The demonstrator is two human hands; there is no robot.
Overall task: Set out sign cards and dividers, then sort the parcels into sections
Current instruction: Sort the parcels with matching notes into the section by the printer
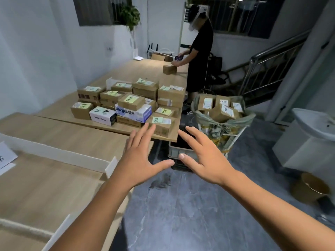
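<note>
My left hand (139, 156) and my right hand (203, 156) are both stretched out in front of me with fingers spread, holding nothing. They hover just short of a cardboard parcel (160, 125) at the near corner of the far wooden table (126, 69). A pile of several labelled parcels (130, 104) covers that table. On the near table (59, 131), white dividers (54, 153) stand upright, and a white sign card (6, 156) lies at the left edge.
A sack-lined cart (223, 113) full of parcels stands right of the table, a grey crate (179, 151) below it. Another person (197, 57) works at the far end. There is a white basin (315, 124) at right, a staircase railing (268, 57) behind, and grey floor between.
</note>
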